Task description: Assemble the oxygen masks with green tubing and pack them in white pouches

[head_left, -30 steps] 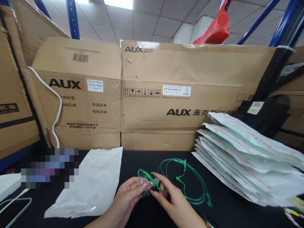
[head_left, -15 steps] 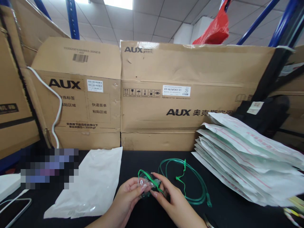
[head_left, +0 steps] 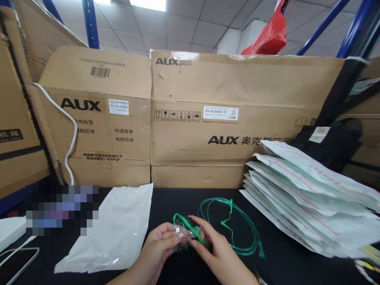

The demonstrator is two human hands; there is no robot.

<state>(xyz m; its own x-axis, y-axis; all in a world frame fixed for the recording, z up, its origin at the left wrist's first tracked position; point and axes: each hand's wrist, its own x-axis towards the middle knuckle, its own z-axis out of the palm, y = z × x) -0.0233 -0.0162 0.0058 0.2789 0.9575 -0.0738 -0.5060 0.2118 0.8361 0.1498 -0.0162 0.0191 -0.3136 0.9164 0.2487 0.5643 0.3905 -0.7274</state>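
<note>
A small clear plastic mask point(head_left: 181, 229) with a bright green strap is held between my two hands, low in the middle of the view. My left hand point(head_left: 162, 243) grips its left side, thumb pressed on the plastic. From the right, the fingers of my right hand point(head_left: 212, 243) close around the mask's right end, where a translucent fitting shows. The green strap point(head_left: 190, 225) crosses over the mask toward my right hand. Coiled green tubing point(head_left: 252, 225) lies on the black table just beyond my right hand, with a thin green strip over it.
A flat white pouch point(head_left: 115, 225) lies at the left, near a phone point(head_left: 22, 261) with a white cable. Stacked white packages point(head_left: 305, 198) fill the right side. Large cardboard boxes point(head_left: 196, 146) stand along the back.
The mask has turned slightly between my fingers, and its strap has shifted a little to the right. Both hands stay nearly in place.
</note>
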